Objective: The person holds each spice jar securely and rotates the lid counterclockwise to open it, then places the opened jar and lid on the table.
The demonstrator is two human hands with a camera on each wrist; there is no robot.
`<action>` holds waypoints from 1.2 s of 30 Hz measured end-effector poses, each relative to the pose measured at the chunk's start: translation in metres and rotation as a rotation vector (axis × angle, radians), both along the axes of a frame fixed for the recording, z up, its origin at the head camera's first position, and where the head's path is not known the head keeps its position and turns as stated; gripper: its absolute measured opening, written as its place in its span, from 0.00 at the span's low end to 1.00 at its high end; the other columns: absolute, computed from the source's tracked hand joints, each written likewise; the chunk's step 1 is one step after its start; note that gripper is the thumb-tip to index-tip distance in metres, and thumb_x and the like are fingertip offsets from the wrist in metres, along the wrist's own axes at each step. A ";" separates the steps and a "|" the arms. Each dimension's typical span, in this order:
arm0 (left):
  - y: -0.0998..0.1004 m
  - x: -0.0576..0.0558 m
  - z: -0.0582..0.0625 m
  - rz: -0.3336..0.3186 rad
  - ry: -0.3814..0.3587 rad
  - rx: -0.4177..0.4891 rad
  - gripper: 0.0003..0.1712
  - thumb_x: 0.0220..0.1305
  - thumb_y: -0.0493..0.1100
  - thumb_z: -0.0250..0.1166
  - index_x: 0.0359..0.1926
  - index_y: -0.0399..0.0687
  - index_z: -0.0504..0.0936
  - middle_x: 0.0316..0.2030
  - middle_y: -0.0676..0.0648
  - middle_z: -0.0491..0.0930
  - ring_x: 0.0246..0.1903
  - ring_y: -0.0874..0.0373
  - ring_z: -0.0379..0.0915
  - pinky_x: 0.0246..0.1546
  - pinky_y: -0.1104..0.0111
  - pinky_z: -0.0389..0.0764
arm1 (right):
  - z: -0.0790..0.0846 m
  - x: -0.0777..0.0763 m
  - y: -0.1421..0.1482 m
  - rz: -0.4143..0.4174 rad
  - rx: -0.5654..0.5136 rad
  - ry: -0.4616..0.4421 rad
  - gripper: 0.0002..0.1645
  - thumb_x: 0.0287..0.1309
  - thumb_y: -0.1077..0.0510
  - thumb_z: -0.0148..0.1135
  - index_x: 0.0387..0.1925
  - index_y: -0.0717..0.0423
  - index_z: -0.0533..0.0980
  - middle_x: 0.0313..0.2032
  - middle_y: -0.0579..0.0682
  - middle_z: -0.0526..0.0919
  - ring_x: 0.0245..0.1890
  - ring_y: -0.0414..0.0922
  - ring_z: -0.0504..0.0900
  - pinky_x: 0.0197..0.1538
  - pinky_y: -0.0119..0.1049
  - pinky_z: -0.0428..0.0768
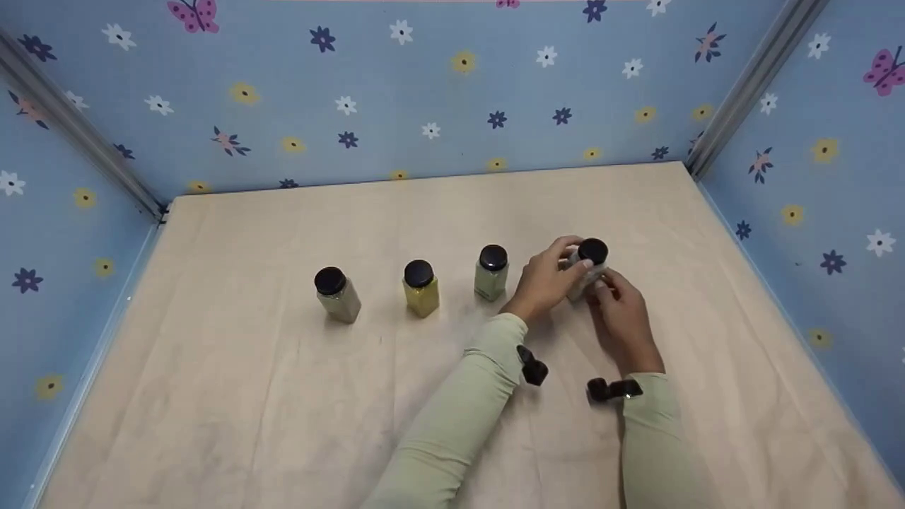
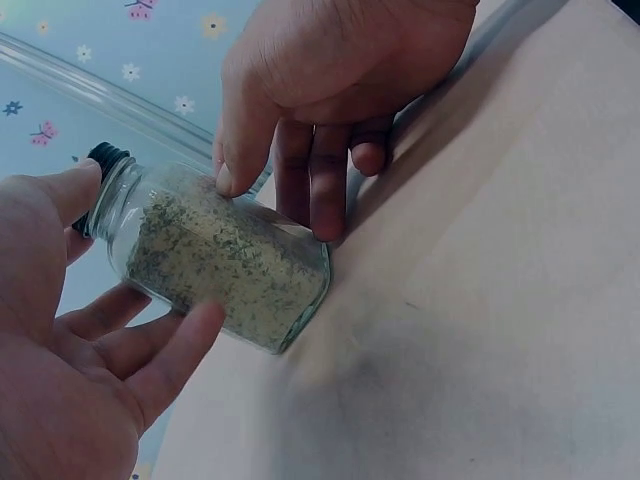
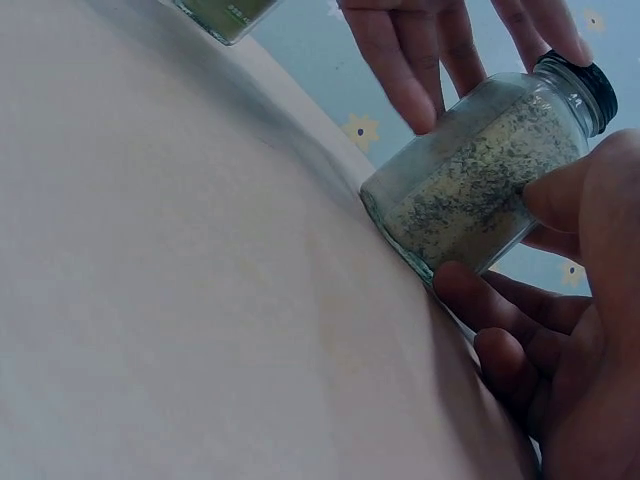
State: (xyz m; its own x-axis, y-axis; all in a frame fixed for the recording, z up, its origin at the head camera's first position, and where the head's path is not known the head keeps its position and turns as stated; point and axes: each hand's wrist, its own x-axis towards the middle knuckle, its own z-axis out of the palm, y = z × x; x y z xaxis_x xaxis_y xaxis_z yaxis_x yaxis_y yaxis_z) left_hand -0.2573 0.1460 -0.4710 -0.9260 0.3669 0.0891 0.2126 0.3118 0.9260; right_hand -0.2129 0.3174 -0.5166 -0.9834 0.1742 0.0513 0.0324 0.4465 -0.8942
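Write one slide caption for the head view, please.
Left hand and right hand hold one jar, right of three other jars.

Blue flowered walls [image 1: 396, 78] line the bench's [image 1: 212, 367] far, left and right edges, grey posts [image 1: 752, 78] at its far corners.

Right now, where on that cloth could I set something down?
Bare cloth lies left of the leftmost jar and between the yellow jar and the back wall. It's crowded on the right, where the left hand and right hand hold the rightmost jar near the green jar.

Left hand [image 1: 543, 283] close beside right hand [image 1: 627, 318], both gripping.
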 end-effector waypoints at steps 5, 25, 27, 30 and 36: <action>-0.002 -0.001 -0.001 -0.035 -0.033 0.024 0.23 0.73 0.60 0.58 0.66 0.72 0.70 0.64 0.51 0.75 0.60 0.58 0.74 0.60 0.61 0.75 | 0.000 0.001 0.001 -0.004 -0.039 -0.027 0.27 0.77 0.50 0.48 0.71 0.51 0.68 0.54 0.54 0.79 0.49 0.50 0.79 0.52 0.40 0.78; 0.002 -0.004 -0.003 0.021 0.016 -0.009 0.30 0.71 0.59 0.62 0.71 0.74 0.67 0.60 0.51 0.79 0.55 0.62 0.77 0.55 0.64 0.78 | 0.003 -0.001 0.000 -0.009 0.011 -0.023 0.26 0.76 0.49 0.47 0.70 0.50 0.69 0.54 0.52 0.79 0.48 0.48 0.77 0.54 0.44 0.75; 0.002 -0.004 -0.003 0.025 0.033 -0.029 0.31 0.70 0.59 0.62 0.72 0.74 0.67 0.60 0.52 0.79 0.55 0.62 0.77 0.55 0.64 0.77 | 0.002 -0.001 0.000 -0.005 0.006 -0.015 0.26 0.76 0.50 0.48 0.70 0.51 0.70 0.54 0.52 0.80 0.49 0.47 0.77 0.54 0.43 0.75; 0.003 -0.003 -0.002 0.023 0.054 -0.057 0.31 0.71 0.60 0.61 0.72 0.73 0.67 0.60 0.53 0.78 0.55 0.62 0.77 0.55 0.64 0.77 | 0.001 0.000 0.000 0.003 0.007 0.013 0.25 0.76 0.51 0.49 0.68 0.53 0.71 0.53 0.54 0.80 0.49 0.47 0.79 0.53 0.43 0.77; 0.005 -0.004 0.000 0.029 0.063 -0.093 0.28 0.70 0.60 0.62 0.69 0.71 0.71 0.60 0.53 0.78 0.54 0.62 0.78 0.54 0.65 0.77 | 0.001 0.001 0.001 0.013 -0.004 0.020 0.25 0.76 0.52 0.48 0.69 0.55 0.70 0.55 0.55 0.80 0.50 0.48 0.79 0.53 0.43 0.79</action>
State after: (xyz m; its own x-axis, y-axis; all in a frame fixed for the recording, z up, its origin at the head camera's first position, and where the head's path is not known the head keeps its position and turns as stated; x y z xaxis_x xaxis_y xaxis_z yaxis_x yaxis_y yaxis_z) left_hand -0.2609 0.1511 -0.4709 -0.9300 0.3494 0.1145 0.2595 0.4030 0.8776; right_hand -0.2122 0.3181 -0.5154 -0.9843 0.1618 0.0705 0.0086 0.4431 -0.8964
